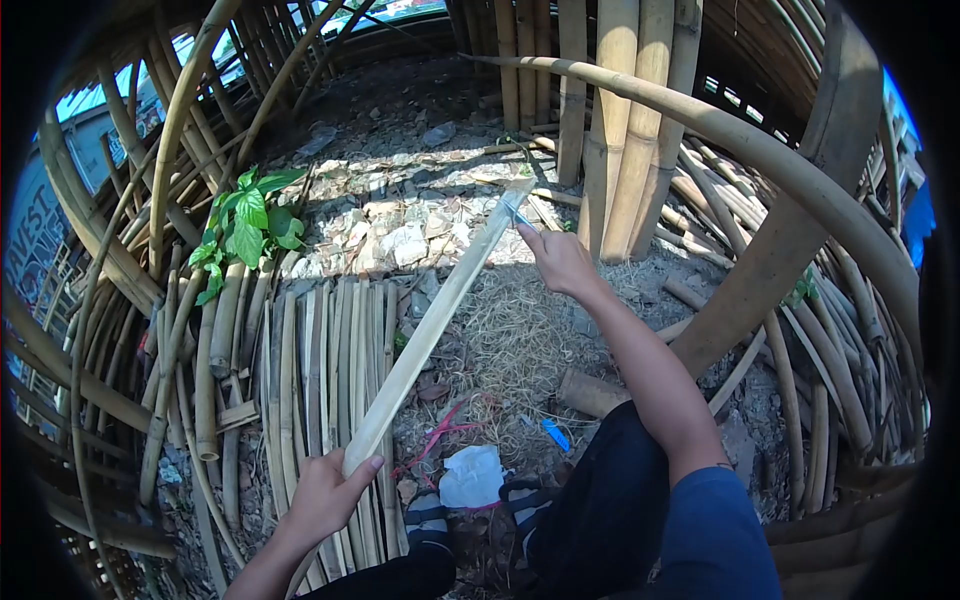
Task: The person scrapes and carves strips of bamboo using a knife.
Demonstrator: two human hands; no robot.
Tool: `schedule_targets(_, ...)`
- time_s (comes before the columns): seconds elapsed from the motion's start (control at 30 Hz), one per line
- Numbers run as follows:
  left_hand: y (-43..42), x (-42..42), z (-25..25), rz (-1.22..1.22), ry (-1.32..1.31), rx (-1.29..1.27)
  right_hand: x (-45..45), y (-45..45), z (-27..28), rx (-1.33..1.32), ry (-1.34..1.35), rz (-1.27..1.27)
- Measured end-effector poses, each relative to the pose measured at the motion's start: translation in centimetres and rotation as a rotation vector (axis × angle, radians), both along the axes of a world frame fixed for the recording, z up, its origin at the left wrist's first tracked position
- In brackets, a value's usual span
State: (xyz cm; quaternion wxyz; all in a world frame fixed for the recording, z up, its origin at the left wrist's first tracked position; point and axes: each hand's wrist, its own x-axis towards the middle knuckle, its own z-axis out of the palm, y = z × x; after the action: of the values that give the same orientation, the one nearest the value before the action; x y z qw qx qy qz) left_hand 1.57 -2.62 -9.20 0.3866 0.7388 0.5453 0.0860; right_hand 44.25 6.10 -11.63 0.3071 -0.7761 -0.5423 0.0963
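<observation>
Across the middle of the head view, a long flat bamboo strip (425, 345) runs diagonally, its near end low on the left and its far end up and to the right. The left hand (322, 495) has its fingers clamped around the near end, close to the person's knees. The right hand (560, 262) is the one nearer the far end; its fingers are closed on a small blue tool (516, 213), which seems to meet the strip's right edge just short of the tip (I cannot make out a blade at this size). From the right fingers, most of the strip's length lies down and to the left, towards the other hand.

Beneath the strip's left side, a row of bamboo slats (335, 375) lies side by side, roughly lengthwise to the person. Pale shavings (525, 335) cover the ground to the right. Near the feet are a white sheet (472, 477), pinkish-red string (441, 432) and a short blue object (556, 435), too small to identify.

For writing, only the wall (30, 235) at far left offers any: large letters that look like "AVEST", partly cut off, with a line below I cannot read surely.
</observation>
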Motion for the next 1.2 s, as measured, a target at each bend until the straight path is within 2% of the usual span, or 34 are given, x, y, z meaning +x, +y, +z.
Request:
schedule_targets(0.17, -0.2, 0.6, 0.9, -0.004, 0.027, -0.011, 1.6, 0.3, 0.5, 0.023, 0.019, -0.082)
schedule_targets(0.33, -0.2, 0.5, 0.6, -0.043, 0.056, 0.038, 2.5, 0.5, 0.3, 0.067, -0.112, -0.115)
schedule_targets(0.43, -0.4, 0.6, 0.8, -0.016, -0.004, 0.027, 2.7, 0.8, 0.6, -0.034, -0.09, -0.113)
schedule_targets(0.5, -0.1, 0.3, 0.5, -0.05, 0.035, 0.083, 2.9, 1.6, -0.2, 0.161, -0.059, -0.105)
schedule_targets(0.53, 0.0, 0.1, 0.2, -0.048, 0.035, 0.084, 2.9, 1.8, -0.3, 0.163, -0.06, -0.103)
schedule_targets(0.6, 0.3, -0.1, -0.4, -0.01, 0.019, 0.041, 2.3, 2.0, 0.2, -0.05, 1.001, 0.073)
schedule_targets(0.63, 0.3, 0.0, -0.3, -0.01, 0.012, 0.044, 1.8, 1.8, 0.8, -0.048, 0.994, 0.074)
schedule_targets(0.7, 0.2, -0.1, -0.2, -0.012, -0.04, -0.038, 0.5, 0.6, 1.0, 0.006, 1.468, 0.168)
schedule_targets(0.73, 0.2, -0.1, -0.3, -0.011, -0.042, -0.04, 1.0, 0.8, 0.1, -0.01, 1.331, 0.184)
schedule_targets(0.77, 0.2, -0.2, -0.4, -0.003, -0.035, -0.077, 1.1, 1.3, -1.3, -0.012, 1.33, 0.184)
schedule_targets(0.83, 0.4, -0.5, -0.2, 0.005, -0.023, -0.112, -0.4, 1.4, -2.3, 0.219, 0.498, 0.047)
schedule_targets(0.87, 0.5, -0.6, 0.0, 0.041, -0.044, -0.163, -0.4, 0.8, -2.7, 0.226, 0.308, 0.107)
schedule_targets(0.9, 0.6, -0.6, 0.0, 0.078, -0.068, -0.214, -1.4, 0.1, -2.2, 0.226, 0.307, 0.107)
schedule_targets(1.0, 0.6, -1.2, -0.5, 0.025, -0.109, -0.187, -3.1, -1.8, 0.3, 0.205, -0.229, 0.36)
schedule_targets(1.03, 0.6, -1.1, -0.2, 0.025, -0.103, -0.184, -0.9, -0.9, 0.4, 0.208, -0.223, 0.359)
schedule_targets(1.1, -0.1, -0.7, 0.6, 0.044, -0.066, -0.192, 3.9, 0.5, 0.8, 0.14, -0.259, 0.007)
schedule_targets(1.13, 0.0, -0.5, 0.4, 0.057, -0.009, -0.197, 3.1, 0.3, -0.3, 0.059, -0.081, -0.022)
schedule_targets(1.2, 0.1, -0.2, -0.1, 0.073, -0.018, -0.214, 2.0, 1.1, -0.9, 0.018, -0.116, -0.016)
